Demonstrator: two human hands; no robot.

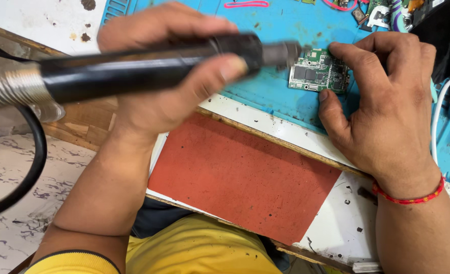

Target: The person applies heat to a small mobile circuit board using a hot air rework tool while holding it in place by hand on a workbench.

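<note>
A: Far left first?
B: Metal spring collar (13, 89) and black cable (35, 157) seen at the rear of a black hot-air handpiece (144, 68); the handpiece is gripped by the left hand (159, 76), fingers wrapped round the barrel, thumb on top.

A: Nozzle?
B: Metal nozzle (285, 53) is pointed at the left edge of a green circuit board (319, 71); contact cannot be told, blurred.

A: Board location?
B: Laid flat on the blue mat (265, 91), above a red pad (240, 177) on the white surface (336, 218).

A: Right side?
B: Board is pinned by the right hand (387, 106); fingertips pressed on its right edge, thumb at its lower corner; red thread bracelet (412, 198) worn at the wrist.
</note>
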